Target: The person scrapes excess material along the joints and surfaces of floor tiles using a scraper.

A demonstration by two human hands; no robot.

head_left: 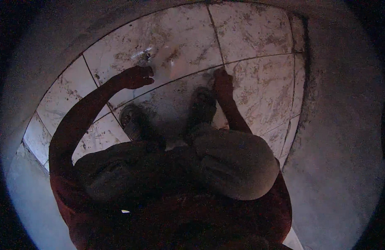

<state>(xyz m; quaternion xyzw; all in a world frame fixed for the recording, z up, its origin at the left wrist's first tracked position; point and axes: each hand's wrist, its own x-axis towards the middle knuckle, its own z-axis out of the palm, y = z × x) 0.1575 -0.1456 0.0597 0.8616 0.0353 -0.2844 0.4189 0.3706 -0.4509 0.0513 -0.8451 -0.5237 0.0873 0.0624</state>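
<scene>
**Grey tiles, two hands down low**

Dirty grey floor tiles (pixel 259 83) lie under a person who squats, looking straight down. The left hand (pixel 136 77) reaches out to the far left, and its fingers (pixel 147 71) are curled in just beside a small shiny thing (pixel 143 54) on the tile. It is too dark to tell if they grip anything. The right hand (pixel 223 83) presses down on a dark line between two tiles, on the far side of the right shoe (pixel 203 106). Its fingers look bunched together; I cannot tell if they hold something. The left shoe (pixel 132 118) stands near the knees (pixel 234 162). A rough grey wall (pixel 342 137) runs along the right.
</scene>
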